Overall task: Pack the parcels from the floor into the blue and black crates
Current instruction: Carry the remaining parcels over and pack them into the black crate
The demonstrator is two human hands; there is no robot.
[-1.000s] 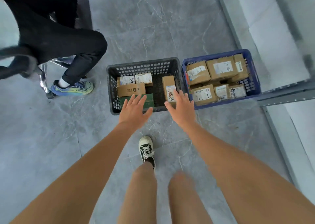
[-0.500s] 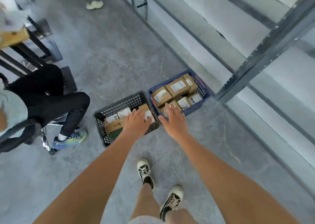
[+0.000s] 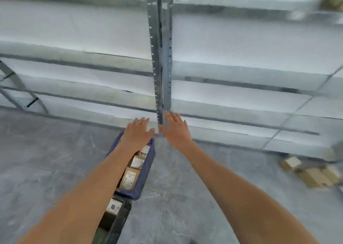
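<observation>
L hand (image 3: 137,134) flat over blue crate (image 3: 146,171), R hand (image 3: 176,130) beside.

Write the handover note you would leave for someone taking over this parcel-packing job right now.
Left hand: open, empty, above the far end of the blue crate.
Right hand: open, empty, in front of the shelf post.
Done: blue crate holds labelled parcels; black crate, nearer, holds some too.
Left: a blurred pile of loose parcels lies on the floor to the right; pack those.
</observation>
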